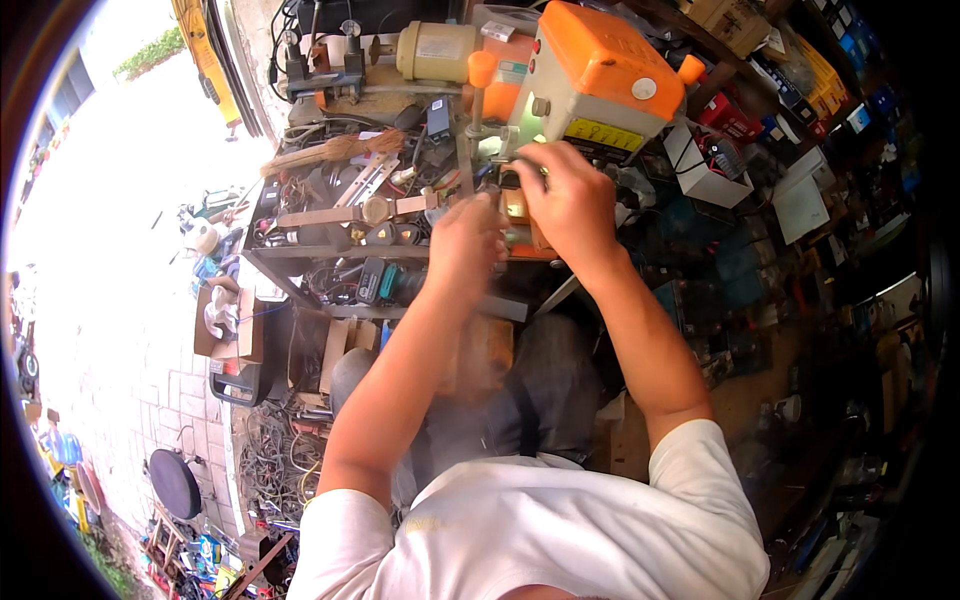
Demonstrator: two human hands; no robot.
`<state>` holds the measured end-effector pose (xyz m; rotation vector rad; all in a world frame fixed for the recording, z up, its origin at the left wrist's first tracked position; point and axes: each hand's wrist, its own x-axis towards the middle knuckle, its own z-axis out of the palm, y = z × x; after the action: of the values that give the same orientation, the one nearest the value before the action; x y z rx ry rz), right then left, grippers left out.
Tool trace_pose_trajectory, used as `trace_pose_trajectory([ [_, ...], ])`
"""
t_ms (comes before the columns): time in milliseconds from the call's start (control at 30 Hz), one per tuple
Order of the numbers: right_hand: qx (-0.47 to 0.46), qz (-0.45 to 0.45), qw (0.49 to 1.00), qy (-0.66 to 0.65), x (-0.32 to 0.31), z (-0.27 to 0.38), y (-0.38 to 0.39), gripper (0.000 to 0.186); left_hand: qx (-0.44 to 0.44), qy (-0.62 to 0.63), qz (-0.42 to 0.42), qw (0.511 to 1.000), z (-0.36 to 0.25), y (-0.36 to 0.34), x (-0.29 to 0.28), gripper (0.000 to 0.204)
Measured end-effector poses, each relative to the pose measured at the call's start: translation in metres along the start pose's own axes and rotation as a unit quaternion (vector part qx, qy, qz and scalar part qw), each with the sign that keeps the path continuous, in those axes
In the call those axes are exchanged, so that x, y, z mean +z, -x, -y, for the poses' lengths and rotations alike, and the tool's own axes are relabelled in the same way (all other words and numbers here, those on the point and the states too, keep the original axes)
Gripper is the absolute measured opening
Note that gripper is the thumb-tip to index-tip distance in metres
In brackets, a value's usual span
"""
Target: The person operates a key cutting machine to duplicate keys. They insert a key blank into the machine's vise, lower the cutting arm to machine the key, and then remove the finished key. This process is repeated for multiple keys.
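Note:
An orange and grey bench machine (600, 75), which looks like a key cutter, stands at the back of the cluttered workbench. My right hand (570, 195) is at its front, fingers bent and closed near a small dark part; what they grip is hidden. My left hand (465, 240) is just left of it and lower, by the bench's front edge. Motion smears its curled fingers, so I cannot tell whether they hold anything. An orange-knobbed lever (482, 70) rises beyond my hands. To the left lies a wristwatch (376, 209) with a brownish strap.
A straw hand brush (335, 152) lies among tools and cables on the bench's left part. Behind it sits a cream motor (437, 52). An open white box (708, 170) is right of the machine. A cardboard box (230, 325) and a round black stool (174, 484) are at the left.

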<state>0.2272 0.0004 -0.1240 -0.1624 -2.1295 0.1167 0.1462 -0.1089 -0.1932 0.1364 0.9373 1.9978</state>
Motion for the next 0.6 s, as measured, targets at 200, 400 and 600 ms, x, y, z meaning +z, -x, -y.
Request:
trace_pose_trajectory([
  [200,0.162,-0.057,0.982,-0.082,-0.042,-0.016,0.045,0.020,0.218,-0.223,-0.013,0.950,0.001,-0.023,-0.007,0.038],
  [400,0.170,-0.023,0.982,-0.079,-0.057,-0.014,0.074,0.026,0.263,-0.422,0.063,0.865,-0.014,-0.037,0.004,0.033],
  [600,-0.023,0.021,0.998,0.045,-0.053,-0.015,0.069,0.029,0.181,-0.365,0.059,0.911,-0.024,-0.041,0.016,0.031],
])
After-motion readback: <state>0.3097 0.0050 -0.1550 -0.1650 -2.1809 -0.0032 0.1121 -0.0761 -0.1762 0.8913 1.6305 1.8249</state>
